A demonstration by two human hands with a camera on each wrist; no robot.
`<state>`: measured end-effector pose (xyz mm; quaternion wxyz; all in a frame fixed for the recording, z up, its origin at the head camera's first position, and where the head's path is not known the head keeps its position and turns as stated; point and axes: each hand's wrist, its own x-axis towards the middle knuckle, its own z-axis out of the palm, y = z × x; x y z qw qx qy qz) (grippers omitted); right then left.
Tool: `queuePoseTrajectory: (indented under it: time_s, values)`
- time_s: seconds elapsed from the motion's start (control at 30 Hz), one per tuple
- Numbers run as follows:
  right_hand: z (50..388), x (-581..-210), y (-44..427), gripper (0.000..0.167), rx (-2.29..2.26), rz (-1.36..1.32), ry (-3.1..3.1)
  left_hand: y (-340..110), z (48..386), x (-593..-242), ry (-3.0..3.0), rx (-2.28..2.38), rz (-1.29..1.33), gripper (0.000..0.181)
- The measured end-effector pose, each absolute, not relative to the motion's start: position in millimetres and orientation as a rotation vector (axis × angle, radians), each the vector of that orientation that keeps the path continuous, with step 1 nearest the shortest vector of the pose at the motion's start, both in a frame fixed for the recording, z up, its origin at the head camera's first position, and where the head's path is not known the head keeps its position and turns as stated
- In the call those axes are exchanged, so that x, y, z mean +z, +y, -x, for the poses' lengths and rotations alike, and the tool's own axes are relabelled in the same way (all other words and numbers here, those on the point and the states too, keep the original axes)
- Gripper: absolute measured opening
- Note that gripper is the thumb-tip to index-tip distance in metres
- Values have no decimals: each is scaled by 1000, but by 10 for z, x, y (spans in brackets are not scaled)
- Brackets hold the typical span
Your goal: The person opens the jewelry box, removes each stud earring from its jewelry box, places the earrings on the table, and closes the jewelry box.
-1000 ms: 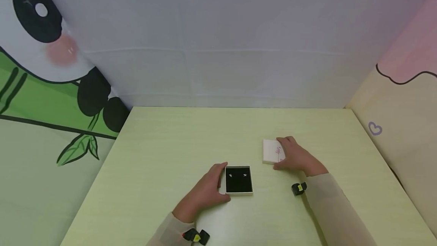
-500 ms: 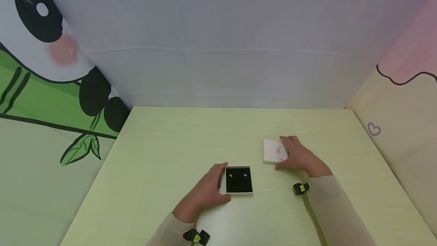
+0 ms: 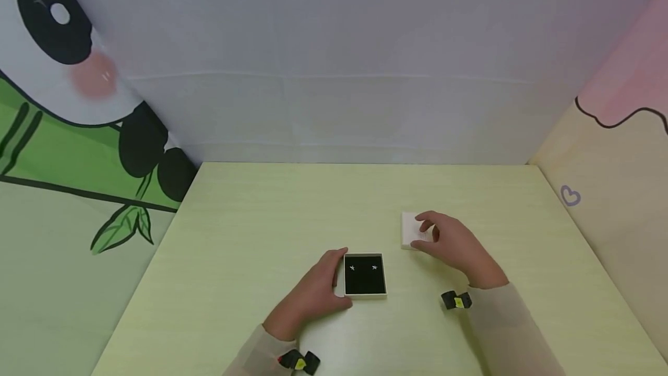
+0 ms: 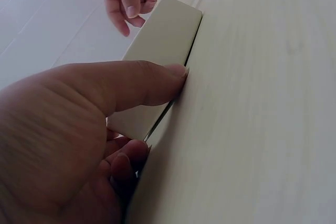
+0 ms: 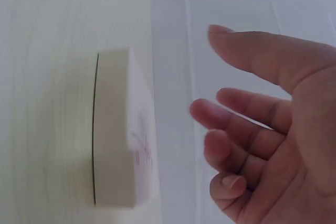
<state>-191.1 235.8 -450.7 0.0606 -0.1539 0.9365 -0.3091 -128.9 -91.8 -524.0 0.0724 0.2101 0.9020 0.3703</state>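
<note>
My left hand (image 3: 315, 290) grips the left side of a small white box (image 3: 366, 296) on the table, thumb at its near edge and fingers at the far one. Inside lies a black insert (image 3: 364, 281) bearing two star-shaped earrings (image 3: 374, 268). The left wrist view shows the thumb pressed along the box wall (image 4: 163, 35). To the right, a white lid (image 3: 409, 230) with a pink flower print lies flat. Over it hovers my right hand (image 3: 460, 250), fingers loosely bent. A gap separates that hand from the lid (image 5: 114, 135) in the right wrist view.
The pale wooden table (image 3: 271, 208) carries both box parts. A white cloth wall (image 3: 334, 74) rises behind its far edge. Printed panels stand at the left and right, the right one with a small purple heart (image 3: 570, 195).
My right hand has come off the lid's right edge and lifted, its fingers now bent above it. The lid stays where it lay. My left hand and the box keep their place.
</note>
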Motion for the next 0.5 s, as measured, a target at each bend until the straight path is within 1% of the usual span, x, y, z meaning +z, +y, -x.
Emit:
queuePoseTrajectory:
  time_s: [0.07,0.2,0.37,0.5]
  values:
    - [1866,-4503,2289,49,-933,528,2840,-919,1288,-5240,2705,1113,-625,101]
    - [1783,-4510,2154,41,-935,654,2841,-920,1290,-5238,2698,1114,-619,102]
    - [1701,-4537,1984,36,-940,790,2817,-923,1290,-5242,2705,1119,-630,101]
    - [1668,-4578,1889,34,-1061,888,2719,-924,1281,-5241,2704,1131,-625,102]
